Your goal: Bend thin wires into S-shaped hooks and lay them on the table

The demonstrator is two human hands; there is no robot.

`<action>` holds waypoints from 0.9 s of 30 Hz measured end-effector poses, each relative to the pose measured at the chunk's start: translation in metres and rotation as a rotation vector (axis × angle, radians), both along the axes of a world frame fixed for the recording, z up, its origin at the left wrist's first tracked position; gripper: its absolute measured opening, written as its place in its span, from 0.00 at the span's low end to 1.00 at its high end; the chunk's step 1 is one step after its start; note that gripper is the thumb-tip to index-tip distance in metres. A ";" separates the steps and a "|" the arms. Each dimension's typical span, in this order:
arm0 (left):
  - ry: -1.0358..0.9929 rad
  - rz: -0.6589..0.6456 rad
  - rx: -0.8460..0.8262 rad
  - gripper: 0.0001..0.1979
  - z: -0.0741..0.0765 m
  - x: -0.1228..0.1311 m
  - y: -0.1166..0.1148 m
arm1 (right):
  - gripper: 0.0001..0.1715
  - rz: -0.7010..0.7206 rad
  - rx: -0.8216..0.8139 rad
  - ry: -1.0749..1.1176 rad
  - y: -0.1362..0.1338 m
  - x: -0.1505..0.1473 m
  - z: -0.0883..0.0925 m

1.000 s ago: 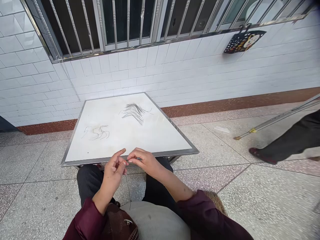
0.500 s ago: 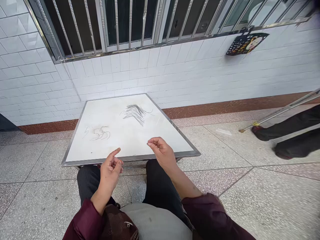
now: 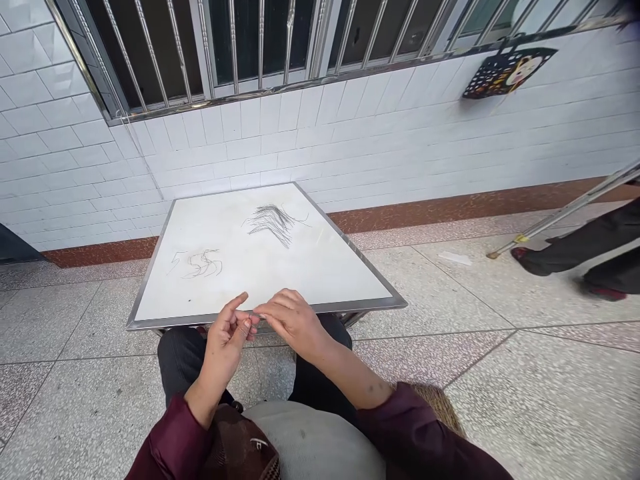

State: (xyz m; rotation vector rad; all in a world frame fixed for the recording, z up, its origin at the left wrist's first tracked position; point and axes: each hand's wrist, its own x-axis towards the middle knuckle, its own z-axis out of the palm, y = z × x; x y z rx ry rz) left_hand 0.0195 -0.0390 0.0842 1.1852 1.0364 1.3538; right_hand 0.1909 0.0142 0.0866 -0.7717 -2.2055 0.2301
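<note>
My left hand (image 3: 220, 350) is over the near edge of a white table (image 3: 325, 267), thumb pinched against a finger and the index finger stretched out. My right hand (image 3: 297, 327) meets it from the right, its thumb and fingertips pressed together. Between the fingertips runs a short, thin dark strand (image 3: 255, 316), mostly hidden by the fingers. On the far half of the tabletop lies a loose bundle of thin black strands (image 3: 273, 223). Nearer on the left is a sparser group of curved brownish strands (image 3: 205, 263).
A metal frame edges the table, which stands by a tiled wall (image 3: 200, 157) with a barred window above. A patterned bag (image 3: 507, 72) hangs from the bars. At right, another person's legs (image 3: 595, 230) and a crutch (image 3: 555, 217) are on the speckled floor (image 3: 445, 293).
My right hand has moved left and down from above the table to meet my left hand at the fingertips. At right, the other person's feet have shifted.
</note>
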 end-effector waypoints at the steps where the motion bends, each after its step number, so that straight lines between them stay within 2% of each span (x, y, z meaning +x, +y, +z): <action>1: -0.012 0.001 -0.002 0.25 0.000 0.000 0.000 | 0.11 -0.005 -0.001 -0.007 0.000 0.000 0.001; 9: 0.007 -0.046 0.023 0.25 -0.004 0.000 0.002 | 0.08 0.020 -0.060 -0.053 -0.003 -0.003 0.010; 15: -0.038 -0.068 -0.039 0.28 -0.001 0.000 0.001 | 0.08 0.075 -0.065 -0.059 -0.002 -0.005 0.009; 22: -0.073 -0.137 -0.163 0.32 0.004 -0.001 0.003 | 0.09 0.097 0.035 -0.105 -0.001 -0.003 0.007; 27: -0.028 -0.132 -0.243 0.36 0.005 -0.003 0.006 | 0.10 0.095 0.111 -0.195 -0.002 -0.003 0.009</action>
